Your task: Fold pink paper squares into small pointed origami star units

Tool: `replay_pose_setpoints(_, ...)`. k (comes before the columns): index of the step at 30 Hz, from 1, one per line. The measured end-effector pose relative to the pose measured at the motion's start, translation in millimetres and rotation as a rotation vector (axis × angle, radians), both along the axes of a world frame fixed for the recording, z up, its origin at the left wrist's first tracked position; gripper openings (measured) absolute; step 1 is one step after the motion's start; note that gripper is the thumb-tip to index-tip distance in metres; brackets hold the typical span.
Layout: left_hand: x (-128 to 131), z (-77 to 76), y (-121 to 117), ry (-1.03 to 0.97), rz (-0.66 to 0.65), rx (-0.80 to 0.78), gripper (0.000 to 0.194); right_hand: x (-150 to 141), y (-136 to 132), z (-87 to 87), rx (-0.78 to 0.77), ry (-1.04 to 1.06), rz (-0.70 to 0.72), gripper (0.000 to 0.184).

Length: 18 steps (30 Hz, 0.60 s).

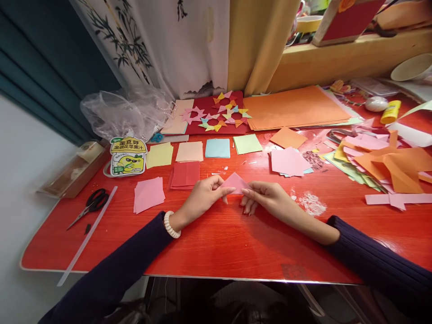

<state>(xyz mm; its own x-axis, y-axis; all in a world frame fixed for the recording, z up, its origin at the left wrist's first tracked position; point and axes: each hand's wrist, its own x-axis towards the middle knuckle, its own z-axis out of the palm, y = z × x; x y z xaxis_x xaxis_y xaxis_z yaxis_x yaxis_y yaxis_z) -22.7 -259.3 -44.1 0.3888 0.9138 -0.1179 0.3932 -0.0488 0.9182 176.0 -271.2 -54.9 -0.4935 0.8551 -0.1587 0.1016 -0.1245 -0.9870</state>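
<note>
Between my two hands is a small pink paper (235, 182) folded to a triangle, its point facing away from me. My left hand (209, 190) pinches its left corner between thumb and fingers. The right corner is gripped by my right hand (263, 196), thumb on top. Just left of my left hand lies a stack of red paper squares (185, 174), and further left a stack of pink squares (149, 194). Beyond the hands sit squares of yellow (159, 155), peach (189, 151), blue (218, 148) and green paper (247, 144).
Black-handled scissors (91, 203) and a translucent strip (89, 234) lie at the left. Folded paper star rings (212, 121) rest on dark red card at the back. Large orange sheets (297, 108) lie behind. Paper scraps (398, 164) and a yellow glue stick (390, 112) are at right.
</note>
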Motion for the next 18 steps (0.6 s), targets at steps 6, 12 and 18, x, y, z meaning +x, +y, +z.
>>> replay_pose_setpoints(6, -1.6, 1.5, 1.8, 0.019, -0.015, -0.017, 0.024, -2.2, 0.2, 5.6, -0.007, -0.018, -0.060, 0.031)
replay_pose_setpoints(12, -0.6, 1.2, 0.7, 0.020, 0.011, -0.007, 0.025, -2.7, -0.2, 4.1, 0.012, -0.020, -0.074, 0.029)
replay_pose_setpoints(18, -0.3, 5.0, -0.4, 0.055, 0.022, -0.023, 0.029, -2.2, -0.6, 1.7, 0.024, -0.024, -0.074, 0.030)
